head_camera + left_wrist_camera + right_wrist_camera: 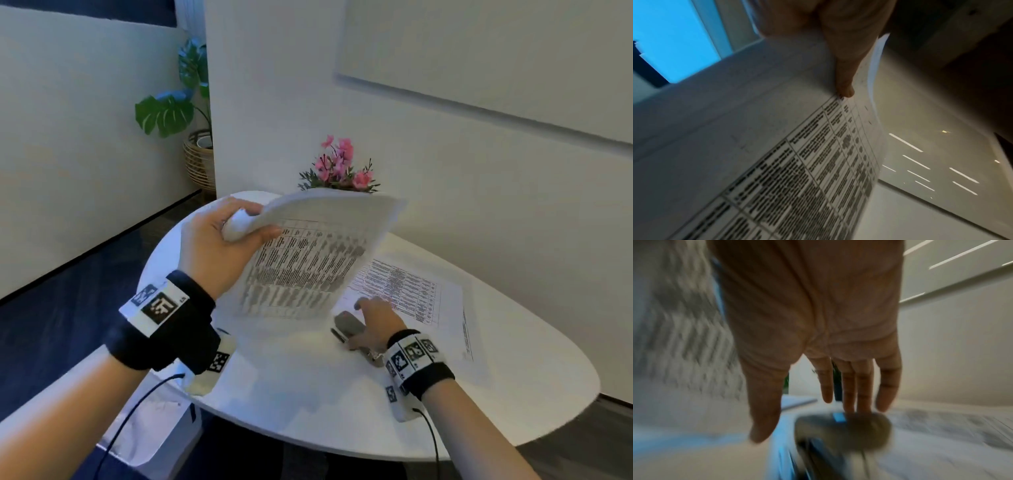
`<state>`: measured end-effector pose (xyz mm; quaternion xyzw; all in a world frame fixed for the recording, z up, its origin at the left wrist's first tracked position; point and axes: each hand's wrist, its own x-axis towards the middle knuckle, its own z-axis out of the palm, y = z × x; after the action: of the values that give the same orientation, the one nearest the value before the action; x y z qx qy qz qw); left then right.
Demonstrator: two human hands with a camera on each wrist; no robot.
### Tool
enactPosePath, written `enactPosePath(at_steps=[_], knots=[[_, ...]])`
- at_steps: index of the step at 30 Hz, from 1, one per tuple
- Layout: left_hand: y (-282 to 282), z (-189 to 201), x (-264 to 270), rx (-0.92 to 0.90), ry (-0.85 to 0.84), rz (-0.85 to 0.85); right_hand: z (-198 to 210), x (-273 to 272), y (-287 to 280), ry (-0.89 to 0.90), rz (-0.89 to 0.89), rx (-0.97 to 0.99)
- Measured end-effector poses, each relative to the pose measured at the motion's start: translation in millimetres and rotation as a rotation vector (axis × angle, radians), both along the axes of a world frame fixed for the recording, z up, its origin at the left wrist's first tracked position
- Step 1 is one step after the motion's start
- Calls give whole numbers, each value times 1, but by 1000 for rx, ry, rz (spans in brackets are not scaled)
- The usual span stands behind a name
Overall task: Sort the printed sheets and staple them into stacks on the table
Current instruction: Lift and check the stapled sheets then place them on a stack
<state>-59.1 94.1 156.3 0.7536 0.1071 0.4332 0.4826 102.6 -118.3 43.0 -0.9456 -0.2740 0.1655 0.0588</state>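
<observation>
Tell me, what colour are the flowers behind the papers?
Pink flowers, with green leaves; the head view shows them best.

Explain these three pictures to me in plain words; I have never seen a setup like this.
No machine here: a person works with bare hands, wearing one camera on the head and one on each wrist. The head view looks down at a white table. The left hand has a grip on a bundle of printed sheets, lifted off the table; the left wrist view shows its thumb on the print. The right hand reaches flat-fingered onto a grey stapler; that wrist view is blurred. More printed sheets lie flat beside it. Pink flowers stand behind.
</observation>
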Motion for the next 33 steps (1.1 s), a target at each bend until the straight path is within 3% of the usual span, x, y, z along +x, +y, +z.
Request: enactPosePath(at_steps=[1,5,8,12,15,19,23,28,33], knots=[[-2,8,-4,38,-46,-17,-6,3,-1,14,-4,-78],[-7,29,-12,57,-151,-33,-20,10,-9,70,-27,-44],[7,22,-1,-14,-108,30,-19,14,-22,98,-184,112],[21,-35,26,-119,297,109,1,17,-43,224,-538,718],[13,-92,35,-162,627,68,12,22,-55,224,-575,871],[-4,-144,31,-116,874,-48,17,6,-51,216,-495,756],[-20,-164,26,-33,1034,-174,-3,-11,-32,228,-381,591],[-34,-175,22,557,1020,-226,-32,-33,-2,138,-234,130],[-60,-189,25,801,1119,-573,-45,-45,8,39,-249,-78]])
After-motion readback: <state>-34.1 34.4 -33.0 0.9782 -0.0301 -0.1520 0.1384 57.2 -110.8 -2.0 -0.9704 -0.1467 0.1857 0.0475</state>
